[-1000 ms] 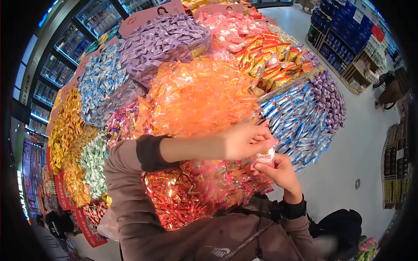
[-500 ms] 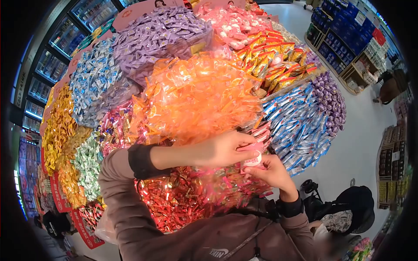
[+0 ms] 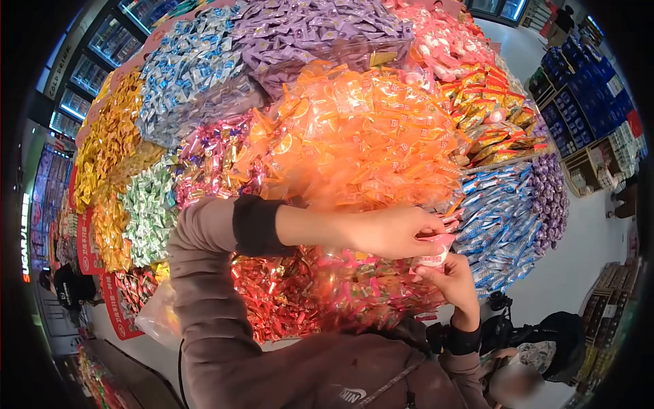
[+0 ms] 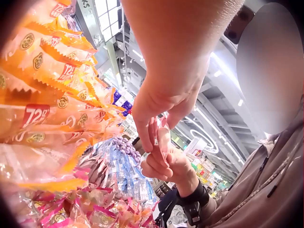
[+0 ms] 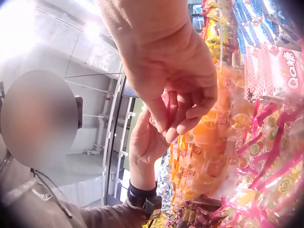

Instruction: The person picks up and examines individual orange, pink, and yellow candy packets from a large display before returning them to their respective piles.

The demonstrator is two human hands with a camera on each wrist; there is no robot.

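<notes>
A small pink-and-white candy packet (image 3: 430,260) is held between both hands over the front right of the candy display. My left hand (image 3: 409,233) reaches across from the left and pinches its top edge. From below, my right hand (image 3: 452,278) grips the lower part between thumb and fingers. In the left wrist view, the pink wrapper (image 4: 163,137) shows between the two hands. The right wrist view has the curled fingers (image 5: 183,107) of my right hand covering most of the packet. Orange-wrapped candies (image 3: 361,136) lie just beyond my left forearm.
Blue-and-white packets (image 3: 497,225) lie right of my hands, and red-wrapped candies (image 3: 272,293) below my left forearm. Purple candies (image 3: 320,34) are heaped at the back. A person in dark clothing (image 3: 562,341) is at the lower right. Blue-stocked shelves (image 3: 586,95) stand beyond the aisle.
The head view has swung, so the display and both hands sit farther right in the picture. Both hands keep their hold on the packet, which has tilted slightly.
</notes>
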